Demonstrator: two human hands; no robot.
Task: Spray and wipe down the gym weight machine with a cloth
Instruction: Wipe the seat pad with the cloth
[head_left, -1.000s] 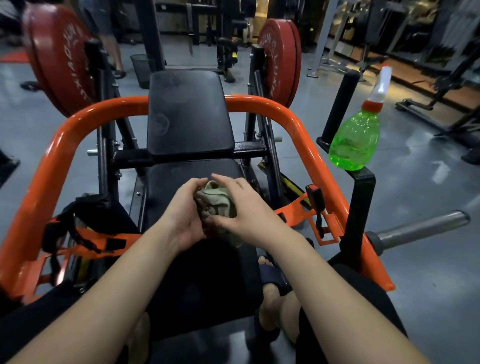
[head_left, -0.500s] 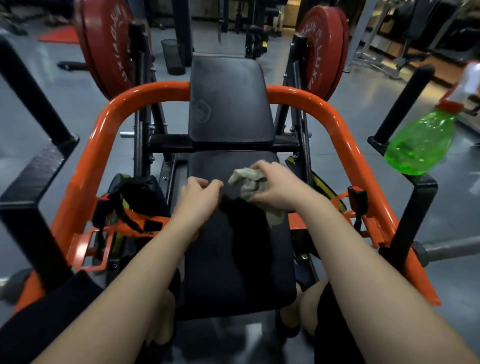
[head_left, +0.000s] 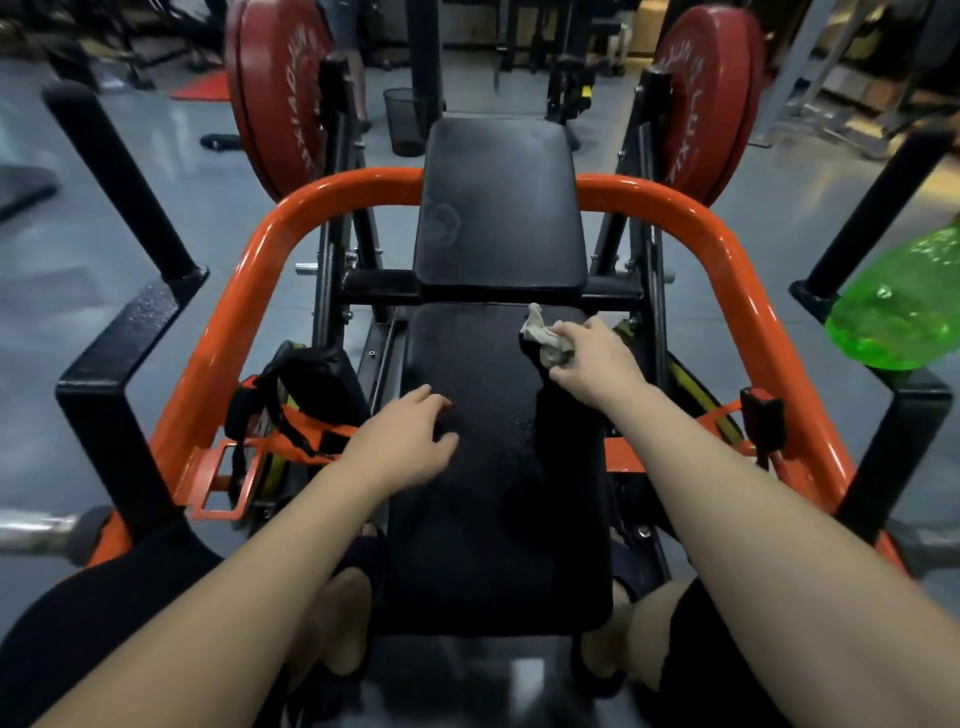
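The gym weight machine (head_left: 249, 291) fills the middle of the frame, its orange tube looping round two black pads. Two red weight plates (head_left: 275, 93) hang on its far side, upper left and upper right. The person stands at the near end and leans over it, bare forearms coming up from the bottom corners.

The long lower pad (head_left: 493, 519) runs down the centre of the frame, and fine droplets shine on its right half, so I take it the spraying of this pad is done and the wiping is under way. The upper pad (head_left: 501, 208) sits above it, dull and marked; I'd guess it comes next.

At the right edge, a green spray bottle (head_left: 893, 312) appears perched on a black bracket (head_left: 914, 415), its top cut off by the frame. Parked there, it leaves both hands free yet stays within reach.

The left hand (head_left: 405, 441) lies on the left side of the lower pad, its fingers (head_left: 431, 402) loosely bent and grasping nothing. It looks like a brace for the forward lean.

The right hand (head_left: 597, 364) is at the pad's upper right corner, fingers clenched round the cloth (head_left: 545, 338). The cloth is bunched into a pale wad, one end poking up towards the gap between the pads, the rest pressed to the vinyl. A wad that tight gives a firm rubbing face.
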